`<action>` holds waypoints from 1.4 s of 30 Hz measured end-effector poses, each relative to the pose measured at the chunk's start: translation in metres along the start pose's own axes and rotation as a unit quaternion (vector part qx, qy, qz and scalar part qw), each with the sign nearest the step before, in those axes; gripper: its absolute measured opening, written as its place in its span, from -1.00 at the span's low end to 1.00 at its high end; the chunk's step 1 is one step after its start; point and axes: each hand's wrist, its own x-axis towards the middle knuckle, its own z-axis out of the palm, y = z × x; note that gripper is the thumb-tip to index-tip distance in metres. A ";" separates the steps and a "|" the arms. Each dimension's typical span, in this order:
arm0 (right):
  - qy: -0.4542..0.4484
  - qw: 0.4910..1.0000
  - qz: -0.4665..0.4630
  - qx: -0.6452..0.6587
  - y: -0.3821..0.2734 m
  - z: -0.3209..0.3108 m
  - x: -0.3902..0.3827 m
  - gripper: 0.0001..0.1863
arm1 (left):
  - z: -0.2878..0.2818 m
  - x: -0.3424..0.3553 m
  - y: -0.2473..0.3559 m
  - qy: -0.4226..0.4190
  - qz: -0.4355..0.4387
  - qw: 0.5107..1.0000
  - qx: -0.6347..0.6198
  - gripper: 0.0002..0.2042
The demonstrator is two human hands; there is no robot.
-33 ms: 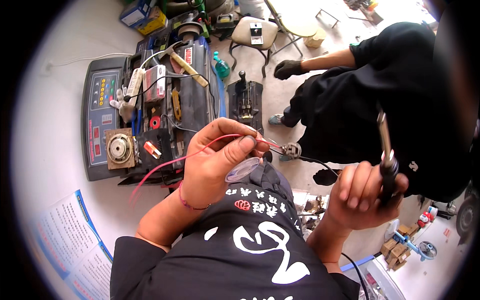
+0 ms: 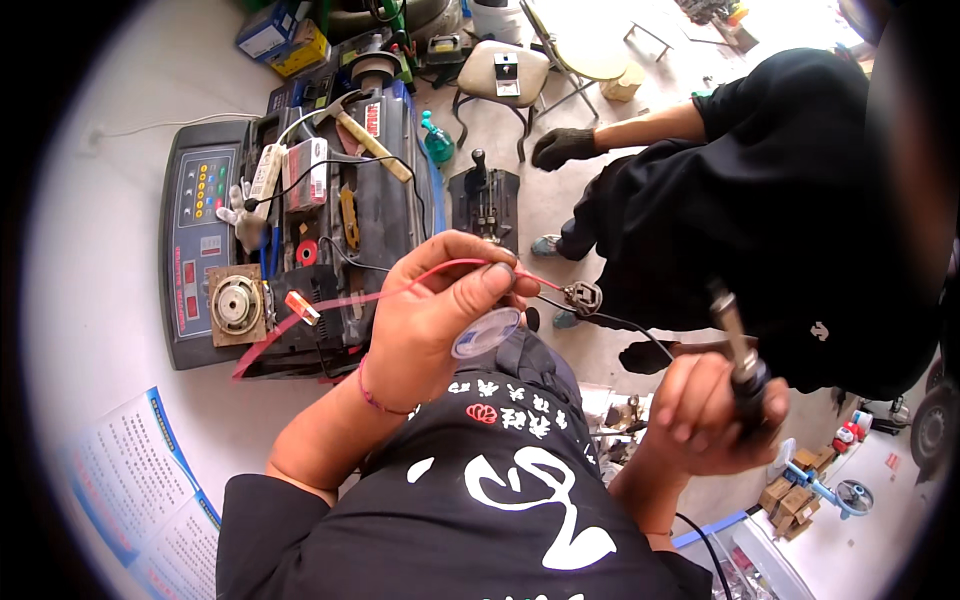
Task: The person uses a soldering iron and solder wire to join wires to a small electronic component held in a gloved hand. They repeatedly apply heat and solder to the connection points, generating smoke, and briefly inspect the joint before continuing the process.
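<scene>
Thumb and fingertips of my left hand are closed in a pinch on a red wire. Its loose tail, smeared by motion, trails to the left. Just right of those fingertips, a small metal connector hangs on the red wire, with dark wire beside it. Under the left palm a round, clear-faced spool or tin shows in part; its kind is unclear. My right hand is wrapped round the black handle of a soldering iron, metal barrel pointing up and away. The iron is apart from the connector.
A grey machine with a control panel stands at left, carrying a hammer, a power strip and a round speaker. A co-worker in black stands close at right, one gloved hand lowered. A chair is beyond.
My right hand and the soldering iron have moved left and slightly down. The connector has turned a little, and the red wire's tail has swung. My left hand keeps its pinch.
</scene>
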 end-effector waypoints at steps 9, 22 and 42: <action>-0.036 0.989 0.064 -0.126 0.001 0.027 -0.055 -0.69 | -0.012 0.027 -0.001 -0.007 -0.069 0.997 -0.038 -0.85; -0.031 0.976 0.095 -0.194 0.012 0.049 -0.062 -0.63 | -0.035 0.020 -0.011 0.010 -0.060 0.998 -0.010 -0.79; -0.188 0.928 0.138 -0.291 0.110 0.061 -0.040 -0.46 | -0.102 -0.087 0.009 0.060 0.009 0.997 0.038 -0.78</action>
